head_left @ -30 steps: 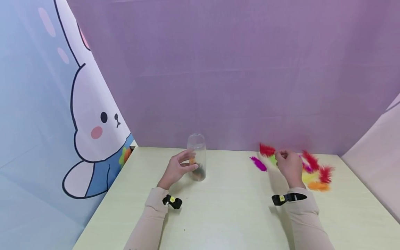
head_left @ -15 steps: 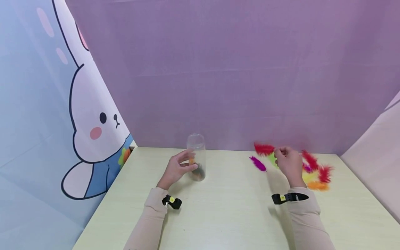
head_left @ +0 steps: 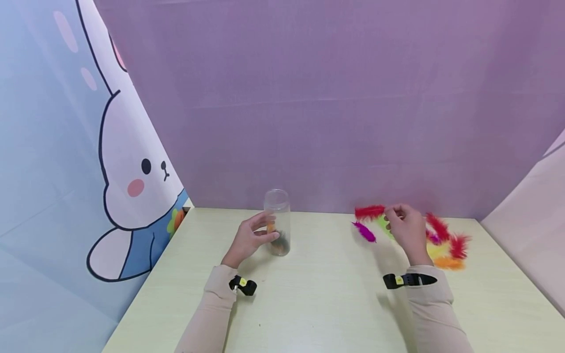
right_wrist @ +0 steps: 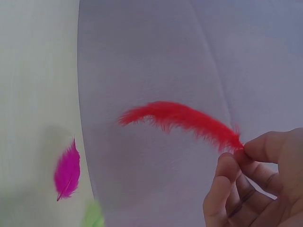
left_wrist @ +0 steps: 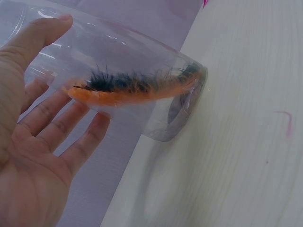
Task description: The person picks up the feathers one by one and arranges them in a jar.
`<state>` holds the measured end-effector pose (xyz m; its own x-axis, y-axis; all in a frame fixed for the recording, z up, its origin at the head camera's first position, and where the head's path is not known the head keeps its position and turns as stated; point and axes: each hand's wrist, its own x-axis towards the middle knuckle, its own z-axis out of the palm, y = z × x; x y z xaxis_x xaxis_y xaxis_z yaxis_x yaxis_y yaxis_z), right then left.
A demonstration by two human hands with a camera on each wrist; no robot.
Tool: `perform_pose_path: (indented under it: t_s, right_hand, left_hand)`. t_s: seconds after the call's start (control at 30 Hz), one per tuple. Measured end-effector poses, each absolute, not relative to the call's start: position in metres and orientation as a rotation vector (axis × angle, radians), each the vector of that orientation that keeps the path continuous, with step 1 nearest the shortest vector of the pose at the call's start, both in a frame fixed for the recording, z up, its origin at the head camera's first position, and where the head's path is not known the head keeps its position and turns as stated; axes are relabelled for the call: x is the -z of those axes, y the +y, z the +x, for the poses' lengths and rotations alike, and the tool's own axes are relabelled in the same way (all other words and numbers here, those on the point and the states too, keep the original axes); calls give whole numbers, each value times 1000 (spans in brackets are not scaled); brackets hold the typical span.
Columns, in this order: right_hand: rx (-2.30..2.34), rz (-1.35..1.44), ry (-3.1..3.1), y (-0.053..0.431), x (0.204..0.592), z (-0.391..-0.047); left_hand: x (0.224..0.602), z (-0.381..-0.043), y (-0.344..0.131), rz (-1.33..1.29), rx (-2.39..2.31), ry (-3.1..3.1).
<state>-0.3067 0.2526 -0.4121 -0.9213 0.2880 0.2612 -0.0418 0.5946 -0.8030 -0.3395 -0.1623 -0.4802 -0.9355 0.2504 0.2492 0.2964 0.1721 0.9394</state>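
A tall clear glass [head_left: 284, 221] stands upright on the table, with my left hand [head_left: 249, 239] holding it from the left side. In the left wrist view, thumb and fingers lie on opposite sides of it. Inside are an orange feather [left_wrist: 128, 97] and a dark feather [left_wrist: 125, 81]. My right hand [head_left: 409, 233] pinches a red feather [right_wrist: 180, 118] by one end between thumb and fingertip, and the feather points left above the table. Below it lie a magenta feather [head_left: 365, 232] and a light green feather [head_left: 385, 227], the green one partly hidden by the hand.
Right of my right hand lie two red feathers [head_left: 460, 246], an orange feather [head_left: 449, 263], a yellow feather [head_left: 437, 251] and some purple ones. A purple cloth [head_left: 326, 122] rises behind the table [head_left: 318, 294]. A rabbit-print curtain [head_left: 132, 196] hangs at the left.
My right hand has risen slightly, and the pinched red feather has swung out further to the left. The left hand and glass stay in place.
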Motion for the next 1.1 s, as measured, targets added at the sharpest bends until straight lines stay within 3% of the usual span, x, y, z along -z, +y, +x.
perform_pose_path:
  t_s: [1.1]
  right_hand:
    - [-1416,22,-2339,221,404,-301]
  left_hand:
    - [480,-339,-162,-548,1907,-2385]
